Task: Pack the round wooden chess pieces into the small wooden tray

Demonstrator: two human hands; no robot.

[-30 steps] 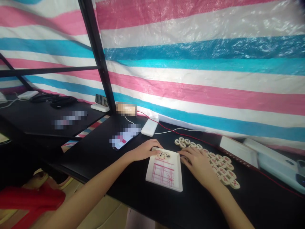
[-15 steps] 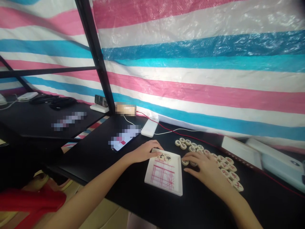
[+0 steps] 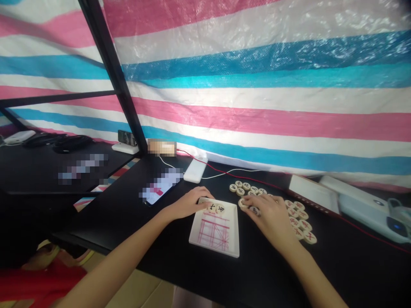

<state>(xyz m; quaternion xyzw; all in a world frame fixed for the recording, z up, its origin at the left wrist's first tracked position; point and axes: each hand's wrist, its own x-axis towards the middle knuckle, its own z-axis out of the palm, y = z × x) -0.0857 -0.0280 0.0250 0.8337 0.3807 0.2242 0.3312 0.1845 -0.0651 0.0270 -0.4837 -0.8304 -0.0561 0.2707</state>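
A shallow white tray (image 3: 236, 252) with pink grid lines drawn on its floor lies on the black table. Two round Chinese chess pieces with black characters, one of them a chess piece (image 3: 220, 209), show along its far edge. My left hand (image 3: 188, 204) grips the tray's far left corner, the thumb inside the rim. To the right of the tray, my right hand (image 3: 269, 214) pinches a Chinese chess piece (image 3: 242, 203) between thumb and fingers. Another black-marked piece (image 3: 255, 211) sits under that hand, partly covered.
Behind my right hand are several black-marked pieces (image 3: 246, 186); red-marked pieces (image 3: 302, 214) lie to its right. A phone (image 3: 162, 188), a white power bank (image 3: 195, 169), a red cable (image 3: 221, 169) and a white box (image 3: 313, 194) lie around. A striped tarp (image 3: 257, 102) hangs behind.
My right hand has closed its thumb and fingers on a chess piece beside the tray. My left hand stays at the tray's corner. The view has shifted slightly right.
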